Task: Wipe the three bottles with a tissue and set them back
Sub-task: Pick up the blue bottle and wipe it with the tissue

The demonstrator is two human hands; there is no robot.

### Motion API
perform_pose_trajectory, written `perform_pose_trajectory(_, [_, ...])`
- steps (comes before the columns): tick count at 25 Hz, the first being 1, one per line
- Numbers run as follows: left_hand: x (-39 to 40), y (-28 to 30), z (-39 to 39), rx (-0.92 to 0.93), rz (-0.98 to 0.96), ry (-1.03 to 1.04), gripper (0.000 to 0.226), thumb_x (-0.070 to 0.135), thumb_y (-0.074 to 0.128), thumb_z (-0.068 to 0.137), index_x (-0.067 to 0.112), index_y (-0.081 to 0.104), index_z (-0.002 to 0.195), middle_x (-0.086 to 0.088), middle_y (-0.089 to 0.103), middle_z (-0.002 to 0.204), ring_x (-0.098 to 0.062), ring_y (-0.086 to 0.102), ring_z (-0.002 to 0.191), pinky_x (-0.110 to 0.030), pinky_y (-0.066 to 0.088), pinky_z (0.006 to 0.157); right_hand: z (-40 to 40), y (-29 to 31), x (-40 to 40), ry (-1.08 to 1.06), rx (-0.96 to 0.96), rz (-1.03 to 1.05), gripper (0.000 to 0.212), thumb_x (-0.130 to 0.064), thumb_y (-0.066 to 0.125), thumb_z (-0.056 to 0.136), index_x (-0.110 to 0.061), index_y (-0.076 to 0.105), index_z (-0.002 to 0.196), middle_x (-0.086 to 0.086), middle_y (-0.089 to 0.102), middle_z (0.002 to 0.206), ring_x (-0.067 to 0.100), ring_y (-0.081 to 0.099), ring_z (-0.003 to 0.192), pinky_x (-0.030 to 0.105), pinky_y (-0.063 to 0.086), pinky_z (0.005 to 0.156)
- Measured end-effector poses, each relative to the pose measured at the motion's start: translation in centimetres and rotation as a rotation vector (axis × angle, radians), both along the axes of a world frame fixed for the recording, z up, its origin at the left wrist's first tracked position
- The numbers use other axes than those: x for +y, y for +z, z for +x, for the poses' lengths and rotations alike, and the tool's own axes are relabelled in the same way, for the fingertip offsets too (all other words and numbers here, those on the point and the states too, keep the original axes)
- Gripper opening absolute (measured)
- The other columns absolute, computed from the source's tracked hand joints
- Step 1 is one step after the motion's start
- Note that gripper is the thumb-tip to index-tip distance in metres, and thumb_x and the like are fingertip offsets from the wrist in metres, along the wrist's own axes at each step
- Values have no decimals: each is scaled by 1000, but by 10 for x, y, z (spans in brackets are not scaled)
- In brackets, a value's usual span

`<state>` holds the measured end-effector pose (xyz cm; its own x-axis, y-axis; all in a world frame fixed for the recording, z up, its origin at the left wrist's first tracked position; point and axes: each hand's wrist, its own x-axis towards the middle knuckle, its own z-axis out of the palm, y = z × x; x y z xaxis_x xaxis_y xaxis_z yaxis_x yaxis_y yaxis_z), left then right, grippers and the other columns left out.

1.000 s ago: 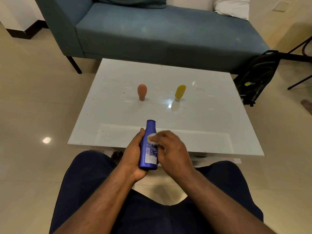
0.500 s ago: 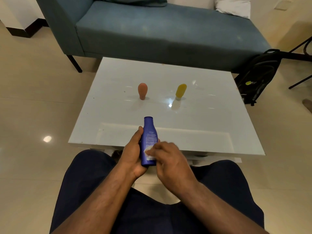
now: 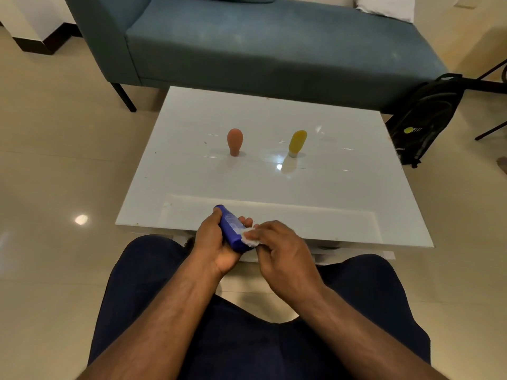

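Note:
My left hand (image 3: 213, 242) grips a blue bottle (image 3: 231, 227) over the near edge of the white table (image 3: 192, 174), its top tilted up and to the left. My right hand (image 3: 285, 248) presses a small white tissue (image 3: 249, 237) against the bottle's lower right side. An orange bottle (image 3: 234, 141) stands cap-down on the table's middle left. A yellow bottle (image 3: 296, 142) stands cap-down to its right.
A blue sofa (image 3: 260, 45) runs along the far side of the table. A black backpack (image 3: 428, 116) leans on the floor at the right. My knees in dark trousers sit just below the table's near edge.
The blue bottle has tilted from nearly upright to leaning left and turned in my left hand. My right hand with the tissue has slid down toward the bottle's base.

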<state>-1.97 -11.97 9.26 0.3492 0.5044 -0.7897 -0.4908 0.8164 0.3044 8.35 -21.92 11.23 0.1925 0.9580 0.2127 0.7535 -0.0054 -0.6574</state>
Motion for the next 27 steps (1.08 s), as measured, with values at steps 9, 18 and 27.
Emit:
perform_pose_trajectory(9, [0,-2,0,20,-28,70,36,37,40,108,4,44,123,-24,62,104,-35,62,91,-48,48,86,-6,-12,-1,40,-179,166,29,8,65,78,-9,71,100,4,66,101,18,58,96,20,44,91])
perform_pose_trajectory(18, [-1,-7,1,-12,-49,97,37,38,46,106,2,58,108,-22,66,103,-32,66,91,-42,54,69,-11,-15,2,93,-124,198,27,6,62,79,-9,70,99,4,65,101,19,58,93,29,49,85])
perform_pose_trajectory(27, [0,-4,-3,-141,31,-55,38,34,52,103,5,59,127,-18,75,97,-26,72,79,-40,62,75,-4,6,6,-66,237,-2,27,-1,62,86,-20,71,103,-7,62,104,4,59,96,17,49,82])
